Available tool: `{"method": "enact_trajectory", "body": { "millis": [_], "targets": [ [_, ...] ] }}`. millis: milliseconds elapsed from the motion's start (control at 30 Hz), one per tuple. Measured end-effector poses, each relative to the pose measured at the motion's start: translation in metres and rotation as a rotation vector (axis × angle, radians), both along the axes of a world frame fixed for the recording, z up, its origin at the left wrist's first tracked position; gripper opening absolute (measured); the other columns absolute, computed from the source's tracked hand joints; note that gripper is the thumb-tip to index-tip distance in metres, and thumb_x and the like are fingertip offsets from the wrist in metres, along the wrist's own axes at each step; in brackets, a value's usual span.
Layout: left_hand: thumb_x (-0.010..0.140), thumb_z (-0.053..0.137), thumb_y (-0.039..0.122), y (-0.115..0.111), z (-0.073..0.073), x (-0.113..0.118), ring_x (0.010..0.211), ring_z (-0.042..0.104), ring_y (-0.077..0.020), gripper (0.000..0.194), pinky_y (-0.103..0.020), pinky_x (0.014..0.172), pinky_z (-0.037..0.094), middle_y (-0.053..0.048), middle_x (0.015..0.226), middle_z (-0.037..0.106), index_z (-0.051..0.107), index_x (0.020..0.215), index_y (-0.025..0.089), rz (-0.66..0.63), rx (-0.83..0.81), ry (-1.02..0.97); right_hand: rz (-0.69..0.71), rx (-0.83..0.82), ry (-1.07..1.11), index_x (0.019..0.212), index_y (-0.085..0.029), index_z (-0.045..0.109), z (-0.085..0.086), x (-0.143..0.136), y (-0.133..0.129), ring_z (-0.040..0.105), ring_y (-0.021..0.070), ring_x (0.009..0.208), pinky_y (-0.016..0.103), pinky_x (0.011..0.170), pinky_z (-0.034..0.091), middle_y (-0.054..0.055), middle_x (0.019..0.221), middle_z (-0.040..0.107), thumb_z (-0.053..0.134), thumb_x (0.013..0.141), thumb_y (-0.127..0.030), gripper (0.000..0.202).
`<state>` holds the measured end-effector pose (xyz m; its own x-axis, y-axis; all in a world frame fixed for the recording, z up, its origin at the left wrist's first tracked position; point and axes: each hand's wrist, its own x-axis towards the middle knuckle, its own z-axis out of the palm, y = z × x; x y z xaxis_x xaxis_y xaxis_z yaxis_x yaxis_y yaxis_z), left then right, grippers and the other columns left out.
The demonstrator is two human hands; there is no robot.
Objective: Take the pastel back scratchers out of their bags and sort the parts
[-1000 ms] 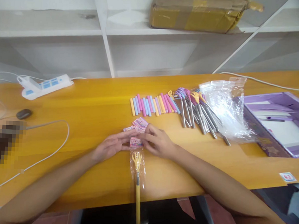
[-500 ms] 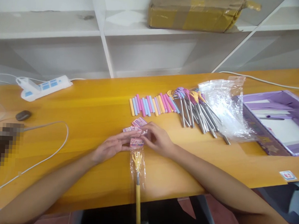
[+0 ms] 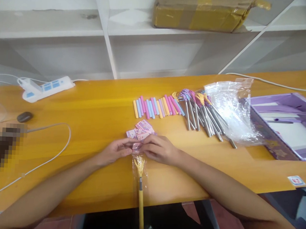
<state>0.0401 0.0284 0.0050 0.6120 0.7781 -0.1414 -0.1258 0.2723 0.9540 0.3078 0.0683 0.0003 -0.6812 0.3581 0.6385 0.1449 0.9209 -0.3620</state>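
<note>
A yellow back scratcher (image 3: 141,202) with a claw-shaped head lies in a clear plastic bag (image 3: 145,174), its handle reaching past the table's front edge. At the bag's top sits a small pink printed header card (image 3: 136,147). My left hand (image 3: 116,150) pinches the card's left side between thumb and fingers. From the right, my right hand (image 3: 160,149) has its bent fingers closed on the card's other side, partly covering it. Just beyond the fingers is a loose pile of similar pink cards (image 3: 144,126).
Pastel tubes (image 3: 153,107) lie in a row behind the cards. Right of them are several metal-stemmed back scratchers (image 3: 206,117), a heap of clear bags (image 3: 227,108) and a purple box (image 3: 281,153). A power strip (image 3: 48,89) and white cable (image 3: 66,140) are at left.
My right hand has come down from the card pile to the header card, uncovering more of the pile. The left fingers have curled in around the card.
</note>
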Motion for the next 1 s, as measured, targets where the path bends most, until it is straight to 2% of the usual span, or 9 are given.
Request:
{"method": "enact_trajectory", "body": {
  "millis": [200,333,467,533,600,667,867,1000],
  "targets": [
    [0.096,0.078,0.037,-0.003,0.003,0.006,0.116,0.073,-0.0277,0.034,-0.040,0.105,0.057,-0.012,0.124,0.078,0.078,0.124,0.018,0.034,0.045,0.138,0.022,0.040,-0.071,0.118,-0.021,0.067,0.011,-0.003,-0.008,0.069,0.0150,0.084,0.028,0.071,0.059,0.005,0.102,0.072,0.062,0.105,-0.019,0.014],
    [0.097,0.077,0.038,-0.004,-0.001,0.008,0.109,0.075,-0.0262,0.032,-0.038,0.100,0.058,-0.012,0.119,0.080,0.079,0.120,0.017,0.063,0.073,0.173,0.017,0.013,-0.065,0.116,-0.020,0.065,0.011,-0.006,-0.013,0.068,0.0167,0.087,0.029,0.073,0.059,0.008,0.107,0.068,0.067,0.102,-0.020,0.014],
    [0.099,0.074,0.040,-0.003,-0.002,0.008,0.100,0.076,-0.0239,0.031,-0.033,0.090,0.059,-0.012,0.111,0.081,0.080,0.118,0.015,0.064,0.105,0.204,-0.071,-0.188,0.055,0.119,-0.022,0.058,0.002,-0.013,-0.016,0.068,0.0205,0.101,0.029,0.074,0.059,0.011,0.112,0.064,0.074,0.098,-0.029,0.027],
    [0.100,0.072,0.041,-0.004,-0.002,0.008,0.098,0.076,-0.0230,0.033,-0.031,0.087,0.059,-0.011,0.110,0.081,0.080,0.117,0.015,0.049,0.116,0.234,-0.109,-0.336,0.068,0.121,-0.022,0.054,-0.003,-0.018,-0.017,0.066,0.0177,0.091,0.027,0.068,0.055,0.009,0.109,0.063,0.074,0.098,-0.031,0.031],
    [0.100,0.072,0.042,-0.004,-0.001,0.008,0.101,0.076,-0.0234,0.034,-0.031,0.089,0.059,-0.012,0.112,0.081,0.079,0.118,0.014,0.043,0.115,0.259,-0.087,-0.469,0.045,0.122,-0.022,0.053,-0.005,-0.021,-0.018,0.060,0.0122,0.072,0.024,0.061,0.050,0.005,0.103,0.062,0.071,0.100,-0.033,0.030],
    [0.100,0.072,0.042,-0.004,-0.002,0.007,0.106,0.076,-0.0242,0.035,-0.032,0.094,0.059,-0.012,0.115,0.080,0.079,0.119,0.013,0.037,0.097,0.264,-0.045,-0.550,0.030,0.123,-0.021,0.052,-0.006,-0.022,-0.018,0.053,0.0086,0.063,0.023,0.057,0.046,0.002,0.099,0.062,0.068,0.101,-0.031,0.028],
    [0.097,0.076,0.042,-0.003,-0.004,0.007,0.105,0.078,-0.0239,0.036,-0.032,0.095,0.060,-0.012,0.115,0.081,0.078,0.120,0.014,0.032,0.025,0.225,0.016,-0.618,0.018,0.127,-0.021,0.055,0.000,-0.019,-0.018,0.053,0.0078,0.065,0.023,0.060,0.045,0.005,0.105,0.063,0.066,0.099,-0.023,0.030],
    [0.095,0.080,0.041,-0.003,-0.002,0.007,0.105,0.078,-0.0241,0.033,-0.033,0.096,0.061,-0.011,0.112,0.082,0.078,0.114,0.013,0.037,-0.033,0.170,0.098,-0.609,0.033,0.130,-0.020,0.056,0.005,-0.016,-0.016,0.051,0.0078,0.064,0.023,0.063,0.046,0.003,0.098,0.061,0.061,0.099,-0.017,0.031]
  ]
}}
